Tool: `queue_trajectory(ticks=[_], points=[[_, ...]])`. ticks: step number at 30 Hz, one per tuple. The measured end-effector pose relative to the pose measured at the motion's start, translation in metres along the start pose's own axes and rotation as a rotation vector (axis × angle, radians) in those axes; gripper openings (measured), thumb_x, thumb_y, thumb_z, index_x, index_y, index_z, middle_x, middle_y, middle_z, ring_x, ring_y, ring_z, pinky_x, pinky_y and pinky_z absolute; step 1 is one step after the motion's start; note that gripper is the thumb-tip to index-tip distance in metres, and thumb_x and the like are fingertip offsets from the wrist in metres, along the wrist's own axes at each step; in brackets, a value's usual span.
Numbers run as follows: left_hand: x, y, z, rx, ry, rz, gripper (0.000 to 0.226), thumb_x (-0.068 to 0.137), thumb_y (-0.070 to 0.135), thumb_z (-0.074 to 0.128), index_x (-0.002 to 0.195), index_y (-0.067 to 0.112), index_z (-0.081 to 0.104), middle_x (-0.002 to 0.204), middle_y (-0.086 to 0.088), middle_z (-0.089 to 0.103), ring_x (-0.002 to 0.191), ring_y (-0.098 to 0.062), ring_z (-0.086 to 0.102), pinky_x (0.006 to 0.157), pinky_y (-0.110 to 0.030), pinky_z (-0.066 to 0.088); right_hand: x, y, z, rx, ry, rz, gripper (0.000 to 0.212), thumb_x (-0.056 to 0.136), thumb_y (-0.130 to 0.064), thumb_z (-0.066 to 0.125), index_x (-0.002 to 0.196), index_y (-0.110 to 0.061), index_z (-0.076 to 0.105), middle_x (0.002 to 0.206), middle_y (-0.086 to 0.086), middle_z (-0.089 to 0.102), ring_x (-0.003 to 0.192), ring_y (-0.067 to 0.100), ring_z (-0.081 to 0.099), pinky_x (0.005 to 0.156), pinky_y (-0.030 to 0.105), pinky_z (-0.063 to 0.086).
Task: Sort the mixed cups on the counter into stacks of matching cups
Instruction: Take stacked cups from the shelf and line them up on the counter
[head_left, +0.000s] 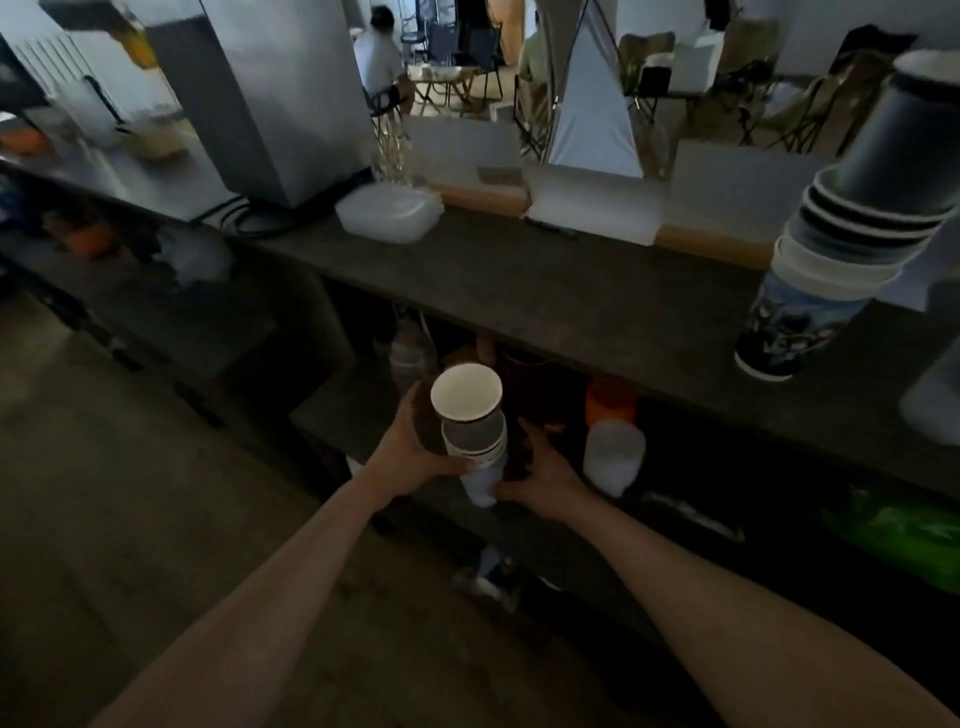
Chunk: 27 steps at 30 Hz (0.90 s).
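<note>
Below the counter's front edge I hold a short stack of nested paper cups (471, 431), grey ones on top with a white inside, a pale one at the bottom. My left hand (415, 447) grips the stack's left side. My right hand (540, 475) holds the lower part from the right, thumb at the pale bottom cup. On the dark counter (545, 291) at the right stands a tall mixed stack of cups (836, 234), dark grey above, white-rimmed in the middle, a blue printed one at the base.
A clear lidded plastic container (387, 213) and a big metal machine (270, 98) stand at the counter's back left. White boxes (592, 208) line the back edge. Under the counter are bottles, an orange-lidded jar (613, 436) and a green bag (898, 530). People sit at tables beyond.
</note>
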<state>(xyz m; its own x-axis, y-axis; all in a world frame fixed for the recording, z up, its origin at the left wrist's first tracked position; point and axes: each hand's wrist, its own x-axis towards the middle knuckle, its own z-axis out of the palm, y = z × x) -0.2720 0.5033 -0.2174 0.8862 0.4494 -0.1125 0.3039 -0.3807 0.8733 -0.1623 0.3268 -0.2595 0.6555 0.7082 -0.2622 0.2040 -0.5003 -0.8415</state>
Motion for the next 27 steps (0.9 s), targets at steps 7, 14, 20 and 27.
queue_trajectory(ticks=[7,14,20,27], points=[[0.010,-0.034,0.027,-0.134,-0.098,-0.090,0.110,0.063,0.020,0.092,0.148,0.036,0.024,0.141,0.009,0.051,0.121,-0.013,0.058,0.090,-0.044,0.058,0.018,0.013,0.022,0.134,0.017,-0.019,0.086,0.081,-0.030,0.077,0.151,-0.023,0.028,0.154,-0.001,0.038,0.141,0.018,0.037,0.110,0.029,0.033],[0.006,-0.001,0.010,-0.112,-0.083,-0.062,0.085,0.073,0.016,0.085,0.137,0.041,0.035,0.125,0.020,0.058,0.110,-0.019,0.065,0.076,-0.049,0.061,0.005,-0.017,0.010,0.149,0.095,-0.087,0.086,0.075,-0.052,0.067,0.149,-0.027,0.033,0.151,-0.001,0.044,0.139,0.020,0.041,0.113,0.046,0.036],[-0.007,0.102,-0.048,0.005,-0.108,0.049,0.083,0.070,0.034,0.086,0.139,0.039,0.041,0.127,0.017,0.060,0.109,-0.011,0.065,0.073,-0.032,0.061,-0.034,-0.090,-0.042,0.049,0.231,-0.264,0.073,0.087,-0.051,0.062,0.149,-0.031,0.030,0.142,-0.003,0.054,0.129,0.017,0.051,0.107,0.041,0.044],[0.000,0.242,-0.063,0.081,-0.051,0.312,0.077,0.070,0.038,0.084,0.137,0.035,0.044,0.124,0.019,0.064,0.110,0.003,0.062,0.085,-0.029,0.056,-0.080,-0.169,-0.142,0.040,0.508,-0.461,0.067,0.087,-0.060,0.056,0.145,-0.036,0.035,0.126,-0.003,0.064,0.112,0.016,0.062,0.090,0.039,0.053]])
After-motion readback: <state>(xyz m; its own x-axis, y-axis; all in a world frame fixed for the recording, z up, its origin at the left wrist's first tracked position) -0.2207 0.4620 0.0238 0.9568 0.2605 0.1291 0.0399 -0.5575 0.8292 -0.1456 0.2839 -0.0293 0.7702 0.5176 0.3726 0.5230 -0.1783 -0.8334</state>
